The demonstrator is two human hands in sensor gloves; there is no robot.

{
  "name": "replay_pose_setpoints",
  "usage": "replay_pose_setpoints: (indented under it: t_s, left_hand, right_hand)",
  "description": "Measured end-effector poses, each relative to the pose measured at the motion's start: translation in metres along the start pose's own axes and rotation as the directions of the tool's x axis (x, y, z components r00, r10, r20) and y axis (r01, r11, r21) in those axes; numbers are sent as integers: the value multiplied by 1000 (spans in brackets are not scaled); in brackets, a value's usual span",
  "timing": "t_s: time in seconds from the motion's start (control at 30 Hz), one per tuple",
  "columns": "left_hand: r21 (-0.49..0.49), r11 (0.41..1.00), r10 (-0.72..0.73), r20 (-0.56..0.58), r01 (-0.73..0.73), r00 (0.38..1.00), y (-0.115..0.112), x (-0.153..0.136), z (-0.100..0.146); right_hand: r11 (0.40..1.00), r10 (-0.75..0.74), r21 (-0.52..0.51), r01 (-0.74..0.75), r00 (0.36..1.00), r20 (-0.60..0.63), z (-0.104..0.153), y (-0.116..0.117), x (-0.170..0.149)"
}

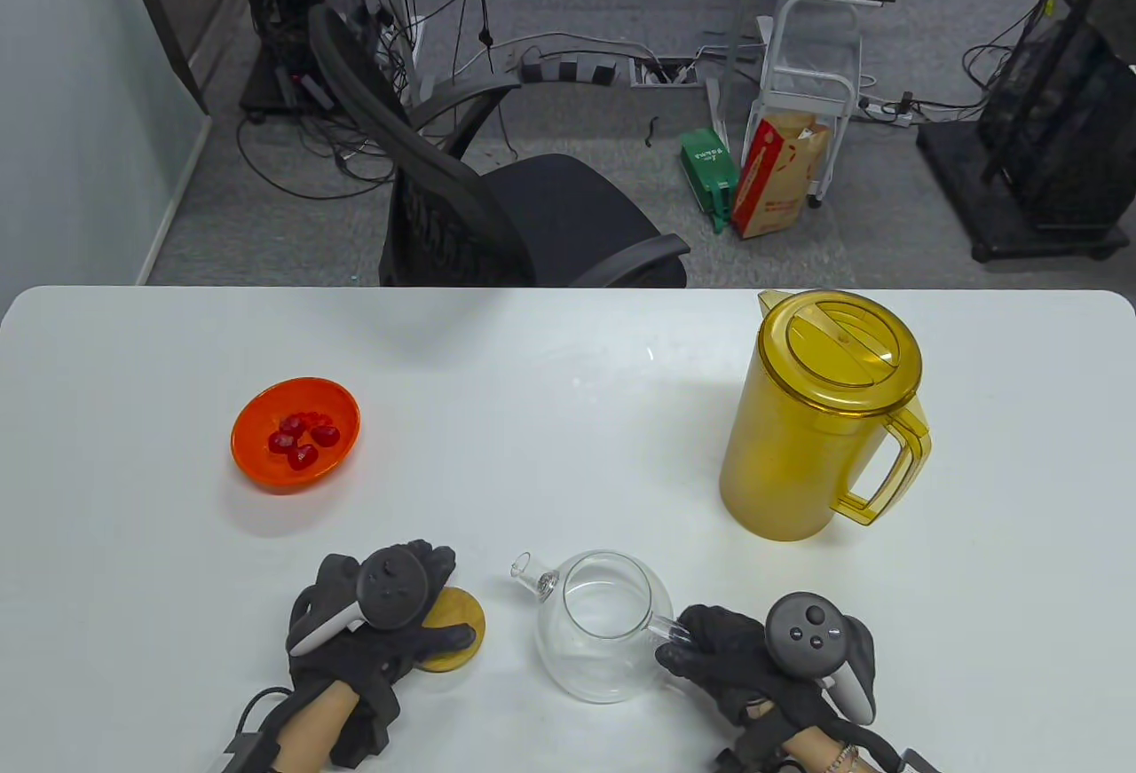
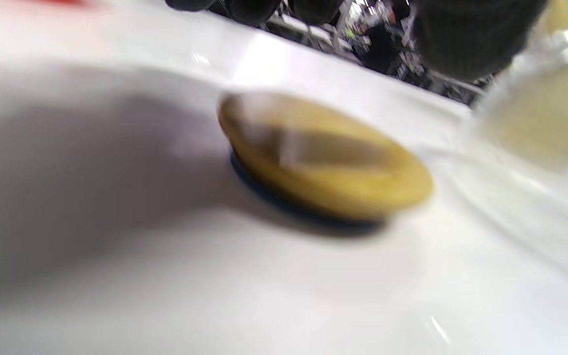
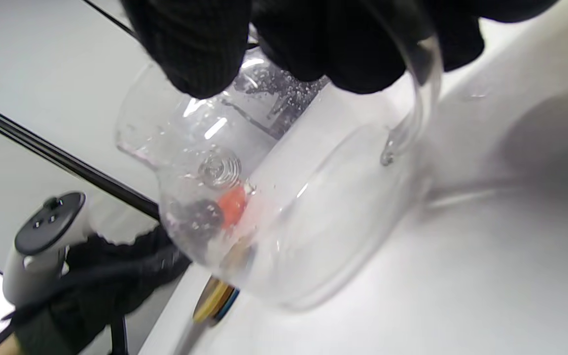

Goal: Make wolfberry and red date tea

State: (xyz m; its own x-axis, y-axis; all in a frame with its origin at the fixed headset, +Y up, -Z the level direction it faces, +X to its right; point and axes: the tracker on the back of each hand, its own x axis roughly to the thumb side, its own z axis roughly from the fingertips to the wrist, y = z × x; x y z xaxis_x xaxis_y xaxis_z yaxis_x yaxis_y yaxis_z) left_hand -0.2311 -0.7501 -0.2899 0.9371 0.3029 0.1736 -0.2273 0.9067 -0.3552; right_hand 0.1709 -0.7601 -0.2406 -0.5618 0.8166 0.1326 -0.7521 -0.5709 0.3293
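Note:
A clear glass teapot (image 1: pixel 603 627) stands open at the front middle of the table. My right hand (image 1: pixel 688 644) grips its glass handle (image 3: pixel 419 93); the right wrist view shows my fingers (image 3: pixel 200 44) wrapped over it and the teapot (image 3: pixel 289 207) empty. Its round wooden lid (image 1: pixel 465 616) lies flat on the table left of the teapot. My left hand (image 1: pixel 448 593) hovers over the lid with spread fingers. In the blurred left wrist view, the lid (image 2: pixel 323 158) lies free below the fingertips (image 2: pixel 461 34). An orange bowl (image 1: pixel 257 462) at the left holds several red pieces (image 1: pixel 302 436).
A tall yellow lidded pitcher (image 1: pixel 821 418) stands at the right, behind the teapot, handle pointing right. A black office chair (image 1: pixel 497 214) sits beyond the table's far edge.

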Motion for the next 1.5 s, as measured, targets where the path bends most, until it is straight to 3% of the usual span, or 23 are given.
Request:
replay_pose_setpoints:
  t_s: [0.07,0.13,0.2,0.3,0.43,0.53,0.63,0.8,0.87,1.03,1.27,1.4,1.5]
  left_hand:
    - [108,994,14,-59,-8,998,14,-7,1]
    - [204,978,80,-133,-52,988,28,-19,-1]
    - [235,966,158,-204,-108,966,39,-31,-6]
    - [284,957,141,-306,-51,942,54,-49,-20]
    - [240,970,97,-500,30,860,69,-78,-44]
    - [143,989,128,-643,-46,755,73,-105,-64]
    - [185,980,188,-716,-77,672,75,-127,-73]
    - [155,987,155,-842,-44,517,76,-158,-80]
    - [165,986,158,-864,-27,478,75,-167,-81]
    - [204,979,176,-874,13,453,75,-177,-84]
    - [334,936,348,-836,-109,424,70,-178,-86]
    - [389,914,399,-806,-118,438,71,-175,-83]
    - [511,841,529,-707,-178,470,71,-170,-79]
  right_hand:
    - [1000,17,-1,-17,1000,16,5,-7,5]
    - [997,34,-65,-30,998,60,14,-19,11]
    - [987,103,-136,-89,990,97,24,-30,17]
    - [966,196,-191,-173,974,109,35,-40,18]
    - [948,260,-201,-247,965,42,40,-45,0]
    - [957,229,-178,-231,973,-30,36,-46,-16]
    - [955,217,-189,-227,974,-72,31,-46,-24]
    - [962,194,-172,-210,975,-107,27,-49,-33]
    - [965,176,-177,-194,978,-113,26,-50,-35]
    - [968,184,-148,-201,976,-117,23,-47,-36]
    - [967,186,-151,-204,974,-126,23,-47,-36]
    - [971,178,-137,-198,974,-141,23,-45,-38]
    - [972,178,-129,-197,974,-143,22,-44,-39]
